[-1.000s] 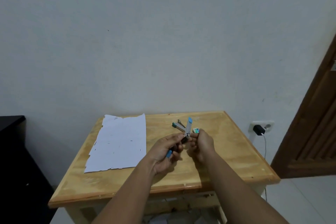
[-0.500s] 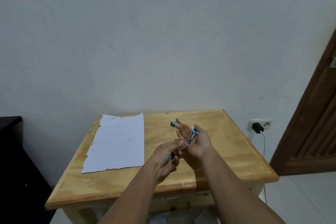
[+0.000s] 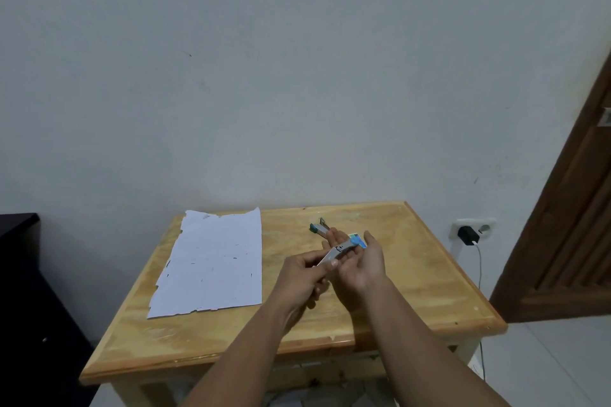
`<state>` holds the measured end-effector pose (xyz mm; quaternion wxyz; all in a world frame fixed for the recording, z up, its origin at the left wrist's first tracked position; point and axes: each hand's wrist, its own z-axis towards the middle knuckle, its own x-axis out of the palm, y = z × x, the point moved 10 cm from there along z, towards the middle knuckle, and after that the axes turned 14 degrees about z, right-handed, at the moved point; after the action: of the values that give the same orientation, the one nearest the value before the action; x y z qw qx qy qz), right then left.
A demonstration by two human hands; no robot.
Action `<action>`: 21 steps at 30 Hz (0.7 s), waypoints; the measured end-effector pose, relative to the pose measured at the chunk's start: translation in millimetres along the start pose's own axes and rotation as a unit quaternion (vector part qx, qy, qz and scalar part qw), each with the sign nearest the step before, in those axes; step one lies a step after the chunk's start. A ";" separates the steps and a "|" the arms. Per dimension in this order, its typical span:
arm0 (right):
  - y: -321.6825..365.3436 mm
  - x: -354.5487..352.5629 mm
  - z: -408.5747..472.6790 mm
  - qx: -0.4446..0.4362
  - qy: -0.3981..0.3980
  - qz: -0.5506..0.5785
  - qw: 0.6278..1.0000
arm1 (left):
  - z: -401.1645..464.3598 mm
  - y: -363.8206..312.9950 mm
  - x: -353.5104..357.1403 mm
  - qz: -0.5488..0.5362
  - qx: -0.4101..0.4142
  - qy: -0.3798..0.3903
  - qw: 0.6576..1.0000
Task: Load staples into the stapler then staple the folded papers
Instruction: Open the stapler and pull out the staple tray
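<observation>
Stapler (image 3: 344, 246) lies across right fingers (image 3: 334, 236), left fingers (image 3: 325, 264) pinching it.

My wooden table (image 3: 429, 277); pale wall (image 3: 264, 76) behind; wall socket (image 3: 473, 228) with black charger (image 3: 467, 235), white cable (image 3: 480, 261); brown door (image 3: 575, 225); dark furniture (image 3: 20, 274).

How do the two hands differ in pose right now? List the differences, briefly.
1. The left hand has its fingers curled round the near end of the stapler; the right hand has straight fingers lying under its far end.
2. The left hand is on the side nearer the paper; the right hand is nearer the table's right edge.
Shared: both touch the stapler, above the table.
</observation>
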<state>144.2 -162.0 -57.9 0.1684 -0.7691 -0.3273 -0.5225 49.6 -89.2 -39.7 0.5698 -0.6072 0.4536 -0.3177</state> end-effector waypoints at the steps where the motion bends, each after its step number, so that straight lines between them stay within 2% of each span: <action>1: -0.1 -0.3 0.5 0.002 0.001 0.003 1.000 | -0.7 -1.1 1.3 -0.001 0.004 0.005 1.000; 5: -1.2 0.0 1.2 0.012 -0.007 0.022 1.000 | -3.5 -7.6 1.5 -0.005 0.014 0.015 1.000; 8: -8.2 0.5 2.0 0.036 -0.016 0.028 0.999 | -4.2 -9.3 7.7 -0.029 0.018 0.055 0.998; 14: -2.1 16.1 -3.2 0.025 0.021 0.057 0.998 | -1.1 -14.5 18.7 -0.113 0.039 0.095 0.988; 16: -2.8 14.6 -3.8 0.037 0.021 0.054 0.998 | -1.1 -16.2 23.4 -0.144 0.034 0.123 0.981; 19: -3.1 17.2 -7.3 0.039 0.029 0.040 0.998 | -0.8 -9.2 26.5 -0.101 0.005 0.138 0.985; 21: -3.0 18.0 -10.5 0.039 0.028 0.044 0.998 | 0.1 -4.2 28.5 -0.137 -0.013 0.154 0.978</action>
<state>139.1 -160.3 -37.5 0.2300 -0.7606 -0.3088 -0.5227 61.5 -115.4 -39.3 0.4364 -0.6146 0.4524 -0.4766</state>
